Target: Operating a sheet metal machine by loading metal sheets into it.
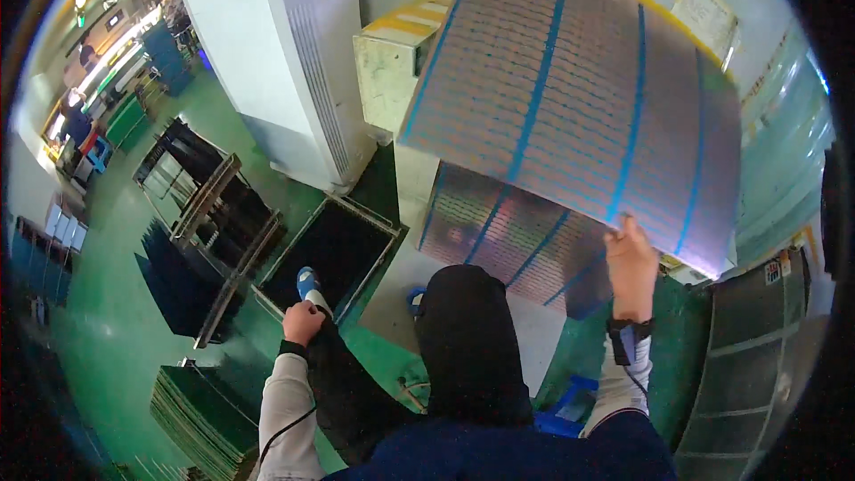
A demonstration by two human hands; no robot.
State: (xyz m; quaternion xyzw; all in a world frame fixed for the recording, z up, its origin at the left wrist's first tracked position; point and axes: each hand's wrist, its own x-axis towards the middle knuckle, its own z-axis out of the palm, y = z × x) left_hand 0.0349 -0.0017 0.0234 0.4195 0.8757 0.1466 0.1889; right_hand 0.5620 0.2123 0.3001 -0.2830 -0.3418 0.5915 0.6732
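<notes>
A large silvery sheet point(583, 71) with rows of small marks and blue strips is lifted at a slant on the right. My right hand point(631, 258) is closed on its lower edge, thumb and fingers at a blue strip. Below it lies a similar sheet point(512, 223), partly covered by the raised one. Over my left knee, my left hand point(304, 322) is curled closed; whatever might be inside its fingers is hidden.
A tall white cabinet point(267, 62) stands ahead. On the green floor at left are a metal rack point(209, 205) with dark panels, a black tray point(325, 254) and stacked sheets point(191, 419). A blue stool point(570, 405) is by my right side. People sit far left.
</notes>
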